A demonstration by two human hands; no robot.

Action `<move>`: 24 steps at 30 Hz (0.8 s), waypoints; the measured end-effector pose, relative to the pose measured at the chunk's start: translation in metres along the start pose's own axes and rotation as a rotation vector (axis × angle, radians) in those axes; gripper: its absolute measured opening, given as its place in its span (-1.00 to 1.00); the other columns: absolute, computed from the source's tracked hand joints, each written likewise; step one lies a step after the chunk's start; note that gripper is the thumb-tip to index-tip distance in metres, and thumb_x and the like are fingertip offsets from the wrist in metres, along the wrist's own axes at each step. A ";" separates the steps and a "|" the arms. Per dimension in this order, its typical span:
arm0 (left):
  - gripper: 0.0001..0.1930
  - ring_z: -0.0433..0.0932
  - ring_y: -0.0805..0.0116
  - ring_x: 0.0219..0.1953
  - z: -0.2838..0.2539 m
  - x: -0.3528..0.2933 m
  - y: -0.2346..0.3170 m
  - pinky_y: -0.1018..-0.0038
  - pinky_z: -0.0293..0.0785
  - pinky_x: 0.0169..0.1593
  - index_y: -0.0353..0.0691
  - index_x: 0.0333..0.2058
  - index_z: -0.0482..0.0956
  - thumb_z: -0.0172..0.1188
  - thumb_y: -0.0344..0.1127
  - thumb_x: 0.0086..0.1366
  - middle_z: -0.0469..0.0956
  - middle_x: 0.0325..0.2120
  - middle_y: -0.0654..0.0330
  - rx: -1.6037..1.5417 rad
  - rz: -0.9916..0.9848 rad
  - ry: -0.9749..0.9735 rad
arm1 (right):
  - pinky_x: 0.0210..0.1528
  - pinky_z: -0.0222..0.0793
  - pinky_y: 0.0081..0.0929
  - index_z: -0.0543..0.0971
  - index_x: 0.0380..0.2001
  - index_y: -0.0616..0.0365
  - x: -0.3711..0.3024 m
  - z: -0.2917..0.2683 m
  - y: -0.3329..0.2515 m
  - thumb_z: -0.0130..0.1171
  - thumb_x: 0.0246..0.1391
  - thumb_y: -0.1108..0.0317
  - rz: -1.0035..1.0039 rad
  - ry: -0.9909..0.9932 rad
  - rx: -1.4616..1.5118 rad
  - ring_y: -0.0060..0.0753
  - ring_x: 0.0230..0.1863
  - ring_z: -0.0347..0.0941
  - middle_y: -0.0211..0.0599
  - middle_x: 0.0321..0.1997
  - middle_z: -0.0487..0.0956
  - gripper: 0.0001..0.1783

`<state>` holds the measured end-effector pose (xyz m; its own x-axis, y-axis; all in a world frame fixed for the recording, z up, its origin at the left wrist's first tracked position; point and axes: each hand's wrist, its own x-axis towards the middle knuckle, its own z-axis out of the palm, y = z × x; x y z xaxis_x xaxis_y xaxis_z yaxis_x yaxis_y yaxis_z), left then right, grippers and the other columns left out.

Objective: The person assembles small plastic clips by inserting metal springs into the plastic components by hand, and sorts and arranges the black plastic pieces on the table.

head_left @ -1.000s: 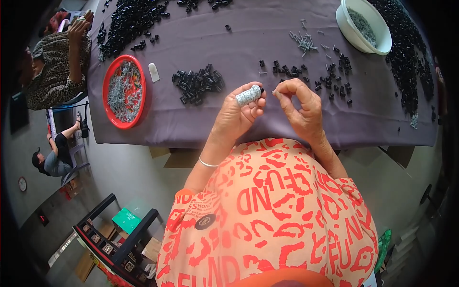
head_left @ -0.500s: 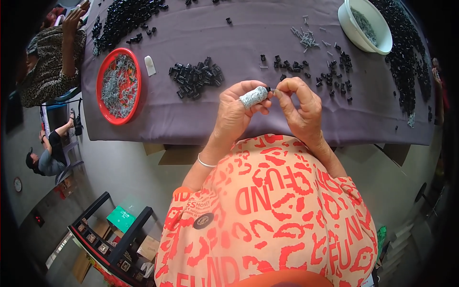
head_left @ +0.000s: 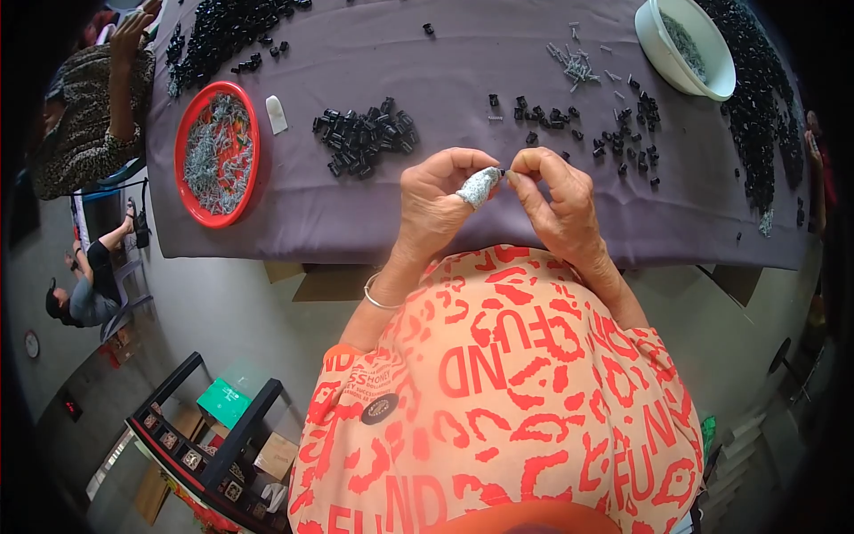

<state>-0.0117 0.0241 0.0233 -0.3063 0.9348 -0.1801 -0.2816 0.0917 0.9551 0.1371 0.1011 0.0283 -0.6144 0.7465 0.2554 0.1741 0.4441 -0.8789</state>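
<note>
My left hand (head_left: 433, 206) and my right hand (head_left: 557, 198) meet above the near edge of a table covered in purple cloth (head_left: 356, 214). A grey wrap (head_left: 478, 186) covers my left thumb. Between the fingertips of both hands sits a tiny black part (head_left: 504, 171), mostly hidden. A pile of small black parts (head_left: 363, 140) lies just beyond my left hand. Scattered black parts (head_left: 614, 133) lie beyond my right hand.
A red tray (head_left: 216, 153) of small metal pieces sits at the left, a white block (head_left: 277, 114) beside it. A white bowl (head_left: 685, 46) stands far right, with loose metal springs (head_left: 576, 64) near it. Large black heaps (head_left: 756, 107) line the right. Another person (head_left: 84, 116) sits at the left.
Both hands have drawn closer to my body and together, so the fingertips now pinch at one point. The view has shifted slightly toward the table.
</note>
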 end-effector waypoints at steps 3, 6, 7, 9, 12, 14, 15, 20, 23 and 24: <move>-0.83 0.55 0.50 -0.40 -0.002 -0.003 -0.002 0.63 0.50 -0.32 -0.44 -0.24 0.53 0.20 -0.54 0.18 0.59 -0.41 0.17 -0.060 -0.043 -0.005 | -0.38 0.34 -0.57 0.45 -0.41 0.30 -0.001 0.003 -0.006 0.14 -0.01 0.61 0.072 0.000 0.057 -0.48 -0.47 0.44 -0.28 -0.49 0.49 -0.92; -0.86 0.56 0.47 -0.42 -0.006 -0.005 -0.016 0.62 0.51 -0.33 -0.42 -0.26 0.53 0.17 -0.57 0.18 0.59 -0.41 0.16 -0.126 -0.094 0.009 | -0.39 0.34 -0.57 0.47 -0.42 0.29 -0.005 0.009 0.002 0.14 0.01 0.57 0.117 0.004 0.129 -0.54 -0.47 0.43 -0.29 -0.51 0.49 -0.94; -0.87 0.56 0.46 -0.42 -0.004 -0.004 -0.022 0.59 0.53 -0.33 -0.40 -0.27 0.53 0.16 -0.57 0.18 0.58 -0.41 0.14 -0.185 -0.123 0.029 | -0.41 0.33 -0.58 0.47 -0.41 0.28 -0.006 0.007 0.005 0.16 0.00 0.56 0.116 -0.003 0.090 -0.55 -0.49 0.43 -0.31 -0.53 0.50 -0.93; -0.89 0.57 0.44 -0.43 -0.006 -0.005 -0.032 0.58 0.53 -0.34 -0.40 -0.27 0.52 0.15 -0.55 0.21 0.58 -0.41 0.14 -0.361 -0.140 0.017 | -0.41 0.32 -0.59 0.48 -0.41 0.28 -0.002 0.003 0.001 0.17 -0.02 0.56 0.162 -0.065 0.151 -0.58 -0.49 0.41 -0.35 -0.52 0.49 -0.92; -0.86 0.57 0.41 -0.40 -0.007 -0.005 -0.028 0.51 0.54 -0.33 -0.34 -0.28 0.54 0.22 -0.44 0.18 0.58 -0.39 0.15 -0.483 -0.165 -0.034 | -0.39 0.33 -0.61 0.49 -0.35 0.27 0.013 -0.004 -0.004 0.17 -0.03 0.57 0.137 -0.099 0.213 -0.59 -0.48 0.39 -0.38 -0.49 0.49 -0.87; -0.87 0.56 0.40 -0.37 -0.012 -0.002 -0.029 0.49 0.54 -0.33 -0.33 -0.29 0.54 0.21 -0.44 0.18 0.58 -0.37 0.14 -0.524 -0.145 -0.060 | -0.35 0.34 -0.60 0.49 -0.31 0.27 0.027 -0.010 -0.003 0.17 -0.03 0.56 0.121 -0.087 0.178 -0.59 -0.46 0.39 -0.38 -0.49 0.49 -0.84; -0.87 0.56 0.39 -0.37 -0.015 -0.002 -0.031 0.49 0.54 -0.33 -0.33 -0.29 0.54 0.21 -0.45 0.18 0.57 -0.37 0.13 -0.550 -0.155 -0.071 | -0.32 0.35 -0.58 0.49 -0.27 0.26 0.037 -0.009 0.003 0.16 -0.01 0.54 0.066 -0.071 0.107 -0.54 -0.44 0.41 -0.34 -0.44 0.50 -0.81; -0.92 0.55 0.38 -0.38 -0.017 0.003 -0.033 0.49 0.52 -0.30 -0.34 -0.33 0.53 0.18 -0.51 0.18 0.56 -0.39 0.12 -0.590 -0.216 -0.177 | -0.16 0.37 -0.46 0.49 -0.22 0.20 0.117 0.008 0.041 0.15 0.00 0.46 -0.098 -0.062 -0.132 -0.28 -0.18 0.46 -0.24 -0.17 0.51 -0.77; -0.94 0.54 0.39 -0.39 -0.019 0.001 -0.035 0.49 0.52 -0.28 -0.34 -0.34 0.53 0.18 -0.53 0.19 0.56 -0.40 0.13 -0.576 -0.216 -0.180 | 0.02 0.28 -0.32 0.48 -0.18 0.13 0.169 0.035 0.059 0.19 -0.03 0.39 -0.316 -0.030 -0.329 -0.16 0.06 0.34 -0.24 -0.01 0.46 -0.72; -0.94 0.54 0.39 -0.39 -0.021 0.000 -0.036 0.49 0.52 -0.27 -0.35 -0.34 0.53 0.18 -0.53 0.19 0.56 -0.40 0.13 -0.561 -0.241 -0.180 | 0.08 0.22 -0.26 0.48 -0.16 0.08 0.182 0.046 0.058 0.21 -0.05 0.36 -0.302 -0.025 -0.418 -0.13 0.13 0.26 -0.25 0.06 0.41 -0.68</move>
<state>-0.0206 0.0137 -0.0158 -0.0312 0.9577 -0.2859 -0.7720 0.1586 0.6155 0.0003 0.2397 0.0050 -0.7021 0.5447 0.4586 0.2757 0.8018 -0.5302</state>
